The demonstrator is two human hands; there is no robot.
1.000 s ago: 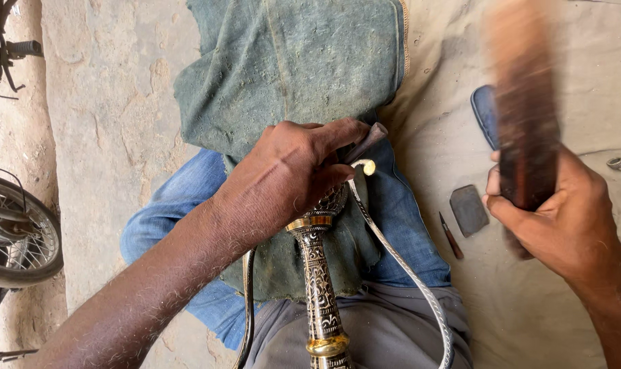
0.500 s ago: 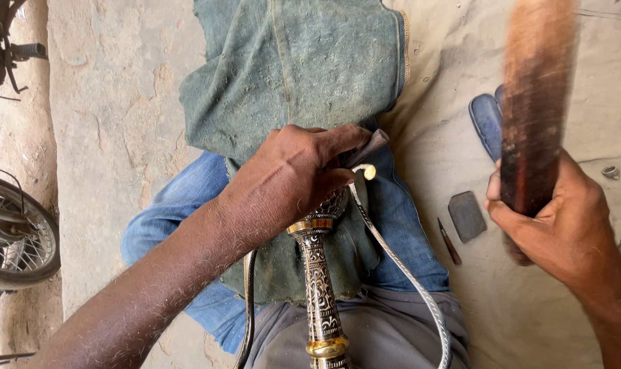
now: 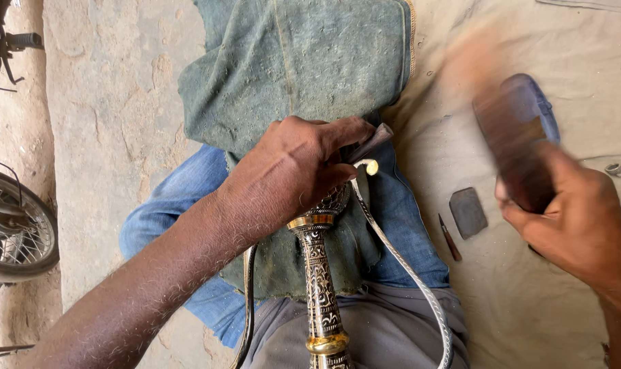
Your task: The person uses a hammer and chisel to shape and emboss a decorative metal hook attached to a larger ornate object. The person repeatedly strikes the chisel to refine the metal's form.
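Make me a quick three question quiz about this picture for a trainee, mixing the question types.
1. True or false: the left hand grips the ornate engraved metal piece over the green cloth.
2. What does the right hand hold?
A. a dark wooden block
B. a pair of pliers
C. a paintbrush
3. Fill in: the small flat grey stone lies on the tan ____.

Key: 1 true; 2 A; 3 sheet.

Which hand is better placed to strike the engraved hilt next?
Probably the right hand: it grips the dark wooden block, raised and motion-blurred. The left hand is clamped on the engraved hilt, steadying it.
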